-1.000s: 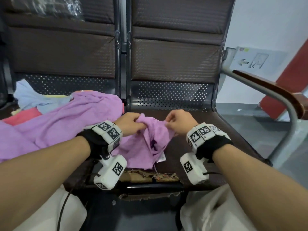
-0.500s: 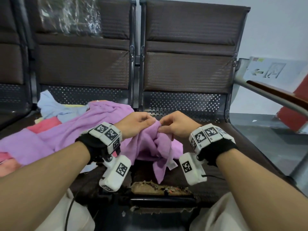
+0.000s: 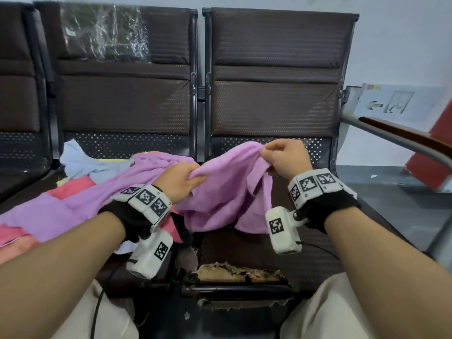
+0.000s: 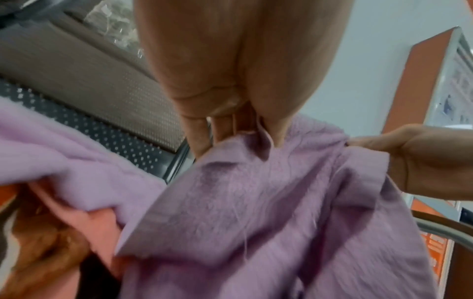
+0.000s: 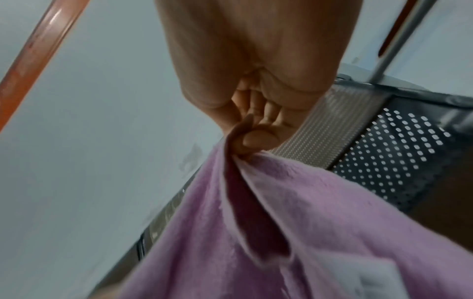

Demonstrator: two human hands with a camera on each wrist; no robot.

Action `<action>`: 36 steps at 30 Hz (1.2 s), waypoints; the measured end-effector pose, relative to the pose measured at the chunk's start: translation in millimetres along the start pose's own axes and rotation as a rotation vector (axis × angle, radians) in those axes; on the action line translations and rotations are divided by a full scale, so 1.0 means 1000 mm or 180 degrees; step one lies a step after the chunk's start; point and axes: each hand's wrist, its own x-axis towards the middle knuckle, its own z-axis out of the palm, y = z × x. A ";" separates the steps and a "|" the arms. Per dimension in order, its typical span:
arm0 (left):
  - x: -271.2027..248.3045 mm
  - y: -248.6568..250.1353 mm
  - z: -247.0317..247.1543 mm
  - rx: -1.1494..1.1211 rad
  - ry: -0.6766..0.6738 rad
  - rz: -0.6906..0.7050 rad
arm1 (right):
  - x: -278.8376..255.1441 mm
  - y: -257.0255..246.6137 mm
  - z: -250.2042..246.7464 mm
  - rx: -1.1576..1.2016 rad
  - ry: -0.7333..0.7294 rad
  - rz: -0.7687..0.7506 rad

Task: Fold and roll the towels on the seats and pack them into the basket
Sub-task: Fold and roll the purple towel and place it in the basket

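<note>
— Seating first: what is the state of the row?

— Brown padded seats (image 3: 274, 111) on a metal frame, set against a pale wall. The right-hand seat's front edge (image 3: 241, 274) is torn, padding exposed. Plastic wrap (image 3: 105, 35) clings to the backrest of the seat to its left. An armrest (image 3: 403, 135) closes the row's right end.

— And on the seats?

— A heap of towels (image 3: 73, 187) on the left-hand seat: purple, pink, pale blue, reaching its front edge.

— The item being worked?

— One purple towel (image 3: 227, 189), raised above the right-hand seat, hanging down toward the cushion near its left edge.

— Grip, left side?

— Left hand (image 3: 182, 178) has fingers and thumb curled round a bunched stretch of the towel's upper edge; the wrist view shows the fingers (image 4: 197, 137) bearing on the cloth.

— Right side?

— Right hand (image 3: 285, 156), held higher, pinches the same edge further along; thumb tip (image 5: 258, 139) pressed into a fold. The cloth sags slightly between the two hands.
</note>
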 end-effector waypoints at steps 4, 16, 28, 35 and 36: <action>0.000 0.003 -0.010 0.0375 0.0081 0.0147 | -0.008 -0.007 0.005 -0.0778 -0.0182 -0.0201; 0.009 0.031 -0.033 -0.2396 0.0127 -0.1305 | -0.014 -0.041 0.002 0.1841 -0.1120 -0.0059; 0.007 0.022 -0.038 -0.2382 -0.1153 -0.1564 | -0.002 -0.018 0.009 -0.0018 -0.0526 -0.0496; 0.007 0.034 -0.026 -0.2572 -0.0851 -0.1635 | -0.017 -0.028 0.002 0.0023 -0.0930 -0.0396; 0.007 0.036 -0.026 -0.2735 -0.0806 -0.1642 | -0.021 -0.032 0.001 0.0317 -0.1239 -0.0356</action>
